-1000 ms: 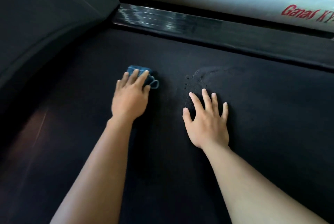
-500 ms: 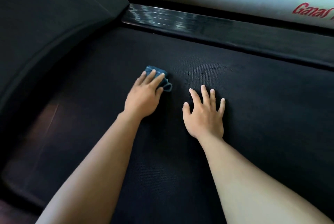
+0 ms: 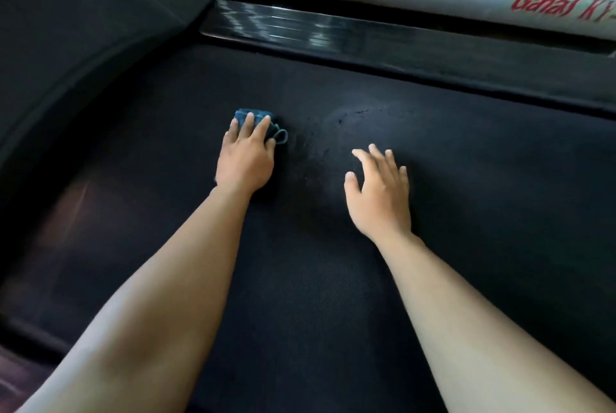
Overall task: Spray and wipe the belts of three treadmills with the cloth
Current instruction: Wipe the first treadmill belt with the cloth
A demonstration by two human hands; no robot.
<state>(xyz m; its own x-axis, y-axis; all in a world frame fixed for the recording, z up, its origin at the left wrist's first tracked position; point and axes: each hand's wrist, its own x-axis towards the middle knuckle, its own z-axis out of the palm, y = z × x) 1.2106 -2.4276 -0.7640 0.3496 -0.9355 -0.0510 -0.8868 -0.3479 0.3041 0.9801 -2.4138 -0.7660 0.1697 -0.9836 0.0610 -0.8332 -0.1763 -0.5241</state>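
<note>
The blue cloth (image 3: 242, 114) is pressed flat under the straightened fingers of the left hand (image 3: 245, 162), not clenched, on the black belt (image 3: 333, 296), just left of a damp patch (image 3: 346, 119). The right hand (image 3: 380, 192) is held open with nothing in it (contact with the belt cannot be told). The cloth is judged soft, light and limp. It is best gathered under the palm, since a loose fold trails beside the fingers.

Right hand (image 3: 380, 194) now angled leftward
</note>
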